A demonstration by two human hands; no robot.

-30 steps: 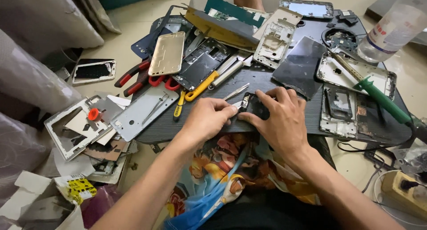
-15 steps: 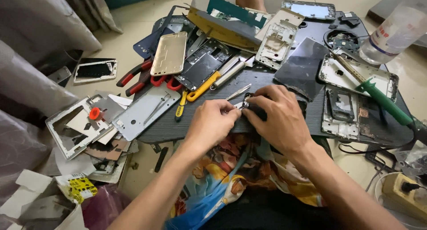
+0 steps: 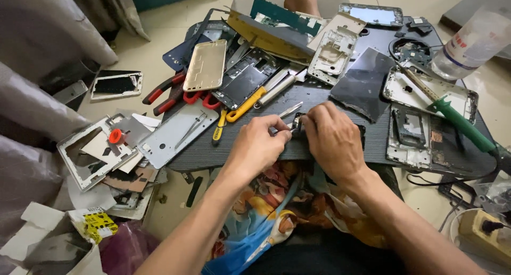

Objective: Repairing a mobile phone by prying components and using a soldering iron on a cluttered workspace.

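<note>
A: While my left hand (image 3: 255, 147) pinches the silver tweezers (image 3: 287, 112), fingers closed on them, what worries you most?

B: The small dark part (image 3: 296, 125) sits between your two hands at the near edge of the dark work board (image 3: 330, 96). If the tweezers slip, I judge it could drop off the edge into your lap.

A: Fair. My right hand (image 3: 332, 139) is curled down over it, fingertips closed on the part as far as I can tell; the palm hides most of it.

B: Clutter is the other risk: an elbow could sweep loose pieces off the board.

A: Count with me, left to right. One red-handled pliers (image 3: 165, 91), one gold phone back (image 3: 205, 65), one yellow-handled tool (image 3: 244, 105).

B: Then one dark glass panel (image 3: 363, 83), one green-handled screwdriver (image 3: 460, 126), one clear plastic bottle (image 3: 474, 40). Phone frames I can't count surely, several overlap
</note>
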